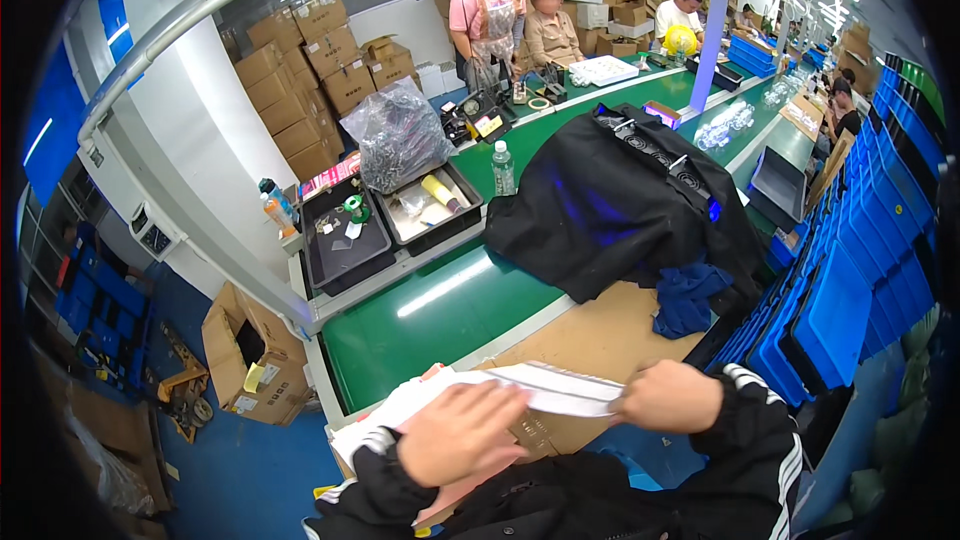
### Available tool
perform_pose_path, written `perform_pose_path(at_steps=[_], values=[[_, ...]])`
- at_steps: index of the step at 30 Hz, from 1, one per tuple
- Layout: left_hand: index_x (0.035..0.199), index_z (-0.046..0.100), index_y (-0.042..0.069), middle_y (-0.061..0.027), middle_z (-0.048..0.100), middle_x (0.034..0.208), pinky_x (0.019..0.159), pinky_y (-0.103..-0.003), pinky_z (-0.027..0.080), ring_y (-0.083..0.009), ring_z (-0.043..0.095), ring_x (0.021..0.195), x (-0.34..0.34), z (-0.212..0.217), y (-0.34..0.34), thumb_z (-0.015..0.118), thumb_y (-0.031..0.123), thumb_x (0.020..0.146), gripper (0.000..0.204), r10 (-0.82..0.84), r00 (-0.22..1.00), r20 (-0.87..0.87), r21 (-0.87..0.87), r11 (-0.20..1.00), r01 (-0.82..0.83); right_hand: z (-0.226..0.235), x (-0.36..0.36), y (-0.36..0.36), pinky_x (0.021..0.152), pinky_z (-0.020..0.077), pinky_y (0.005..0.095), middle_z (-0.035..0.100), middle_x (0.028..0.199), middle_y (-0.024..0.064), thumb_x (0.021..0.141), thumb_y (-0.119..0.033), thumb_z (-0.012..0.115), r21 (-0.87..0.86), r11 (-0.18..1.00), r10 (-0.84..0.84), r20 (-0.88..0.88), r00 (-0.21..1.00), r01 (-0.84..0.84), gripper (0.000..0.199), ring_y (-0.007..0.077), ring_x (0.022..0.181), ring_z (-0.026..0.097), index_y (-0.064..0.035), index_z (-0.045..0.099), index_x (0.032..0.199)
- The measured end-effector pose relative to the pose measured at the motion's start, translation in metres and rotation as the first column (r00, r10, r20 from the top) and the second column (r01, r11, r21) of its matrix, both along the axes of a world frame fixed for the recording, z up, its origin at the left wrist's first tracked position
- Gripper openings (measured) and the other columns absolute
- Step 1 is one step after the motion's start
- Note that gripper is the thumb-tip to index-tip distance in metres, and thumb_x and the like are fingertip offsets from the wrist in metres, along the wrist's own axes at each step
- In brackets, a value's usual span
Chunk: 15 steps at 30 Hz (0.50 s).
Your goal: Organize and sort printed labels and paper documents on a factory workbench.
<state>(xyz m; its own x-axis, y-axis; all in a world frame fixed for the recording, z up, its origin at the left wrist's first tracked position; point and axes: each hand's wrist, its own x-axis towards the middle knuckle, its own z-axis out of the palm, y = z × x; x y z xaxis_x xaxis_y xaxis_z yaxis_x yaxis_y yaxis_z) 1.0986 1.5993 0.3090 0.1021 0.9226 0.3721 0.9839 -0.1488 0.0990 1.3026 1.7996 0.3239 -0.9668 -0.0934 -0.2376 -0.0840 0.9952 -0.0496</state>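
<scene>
A long white strip (565,389) with a grey line along it, flat like paper or thin sheeting, stretches between my hands above the near end of the bench. My right hand (672,397) is closed around its right end, with thumb and fingers pressed together. Toward the strip's left part lies my left hand (462,432), its fingers stretched out and slightly blurred against the white surface. More white sheet material (385,412) reaches out left past this hand. Brown cardboard (600,335) covers the bench under and beyond the strip.
Black cloth (590,205) drapes a bulky object on the green conveyor (430,335). A bottle (503,170) stands beside it. Left are black trays (345,250) and a plastic bag (398,135); right, stacked blue crates (835,270). A cardboard box (250,350) sits on the floor. People work farther back.
</scene>
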Motion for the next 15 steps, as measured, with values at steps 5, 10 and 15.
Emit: perform_pose_path(at_steps=[5,10,15], values=[[0.108,0.059,0.007,-0.0062,0.063,0.097,0.078,-0.027,0.044,-0.0193,0.060,0.087,0.034,-0.016,0.013,0.059,0.036,0.087,0.036,-0.155,0.987,0.032,-0.204,0.966,0.158,-0.008,-0.020,-0.025,0.073,0.0489,0.0313,0.064,0.074,0.0083,0.093,-0.028,0.051,-0.016,0.985,0.173,-0.074,0.982,-0.174,0.025,0.0252,0.073,0.062,-0.0074,0.060,0.082],[0.093,0.061,0.007,-0.0051,0.063,0.085,0.075,-0.025,0.044,-0.0204,0.059,0.079,0.023,-0.030,0.005,0.056,0.029,0.090,0.023,-0.305,0.943,0.130,-0.216,0.920,0.328,-0.013,-0.016,-0.030,0.074,0.0496,0.0315,0.064,0.075,0.0101,0.089,-0.025,0.054,-0.128,0.960,0.220,-0.215,0.951,-0.251,0.026,0.0269,0.071,0.062,-0.0064,0.061,0.072],[0.082,0.059,0.006,-0.0059,0.061,0.077,0.069,-0.027,0.045,-0.0220,0.057,0.070,0.003,-0.032,-0.024,0.055,0.025,0.091,0.021,-0.275,0.933,0.233,-0.105,0.947,0.305,0.008,0.008,0.005,0.074,0.0485,0.0311,0.066,0.079,0.0076,0.083,-0.020,0.059,-0.171,0.977,0.081,-0.252,0.964,-0.127,0.016,0.0238,0.075,0.062,-0.0062,0.065,0.079]])
